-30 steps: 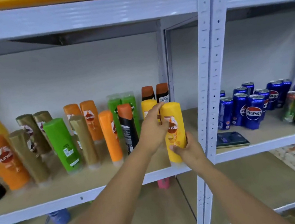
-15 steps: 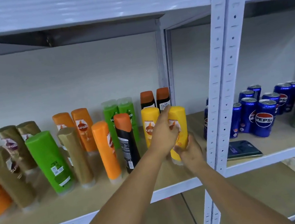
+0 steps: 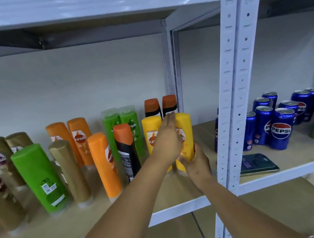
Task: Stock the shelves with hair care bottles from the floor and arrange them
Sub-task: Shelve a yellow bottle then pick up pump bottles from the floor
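Both arms reach forward and up, forearms bare. The left hand (image 3: 166,140) has its fingers straight and together, pointing up, palm turned to the right. The right hand (image 3: 195,161) sits lower and just beside it, wrist bent, fingers curled in a grip.

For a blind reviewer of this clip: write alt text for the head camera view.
Two bare hands steady a yellow bottle on a shelf: the right hand grips its base, the left hand lies flat against its front. A second yellow bottle stands beside it, amid orange, green and gold bottles; Pepsi cans fill the next bay.
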